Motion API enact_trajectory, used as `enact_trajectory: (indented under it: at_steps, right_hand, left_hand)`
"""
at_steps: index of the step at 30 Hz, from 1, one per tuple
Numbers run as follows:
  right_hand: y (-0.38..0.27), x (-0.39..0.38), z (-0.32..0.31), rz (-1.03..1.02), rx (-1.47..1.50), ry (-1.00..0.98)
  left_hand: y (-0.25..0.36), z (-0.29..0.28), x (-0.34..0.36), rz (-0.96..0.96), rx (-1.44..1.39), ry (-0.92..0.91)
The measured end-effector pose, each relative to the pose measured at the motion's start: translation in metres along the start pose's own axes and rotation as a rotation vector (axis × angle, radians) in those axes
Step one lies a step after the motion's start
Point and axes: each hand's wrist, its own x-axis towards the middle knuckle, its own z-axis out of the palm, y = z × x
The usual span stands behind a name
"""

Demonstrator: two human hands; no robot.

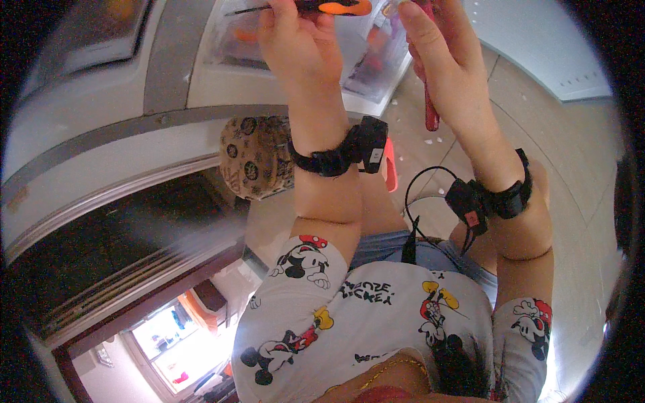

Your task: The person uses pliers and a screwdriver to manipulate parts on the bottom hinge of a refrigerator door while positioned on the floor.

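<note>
Hands, left: left hand (306, 50) raised at the top edge, fingers curled about an orange-and-black tool (346, 7); fingertips cropped, grip tightness cannot be told.
Hands, right: right hand (451, 67) partly closed on a dark red item (431, 114), thumb extended along it; upper fingers partly out of frame.
Progress: both pieces taken up, neither set down. No finished result visible; contact between them not shown. What is left cannot be judged, upper ends being cropped.
Tool, look: thin dark shaft toward the left, bright orange on the handle to the right; roughly level, screwdriver-like.
Red item, look: long, narrow, lower end hanging below the palm above the tiled floor (537, 134).
Behind hands: clear plastic container (366, 80), blurred reddish contents.
Floor: scattered pale flecks (430, 141).
</note>
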Motion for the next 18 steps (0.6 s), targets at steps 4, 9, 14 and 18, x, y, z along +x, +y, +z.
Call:
enact_trajectory:
  at_steps: [4,9,14,18]
  right_hand:
    - [0.013,-0.001,0.001,-0.063,0.019,-0.003]
    - [0.014,-0.027,0.008,0.294,0.094,0.029]
    - [-0.004,-0.044,0.04,0.39,0.331,0.14]
    - [-0.014,-0.042,0.033,0.568,0.29,0.025]
  left_hand:
    - [0.001,0.0,0.004,0.009,0.059,-0.004]
    - [-0.001,-0.011,0.006,0.006,0.111,-0.027]
    - [-0.004,-0.014,0.009,0.021,0.13,-0.009]
    - [-0.004,-0.009,0.008,0.009,0.122,-0.001]
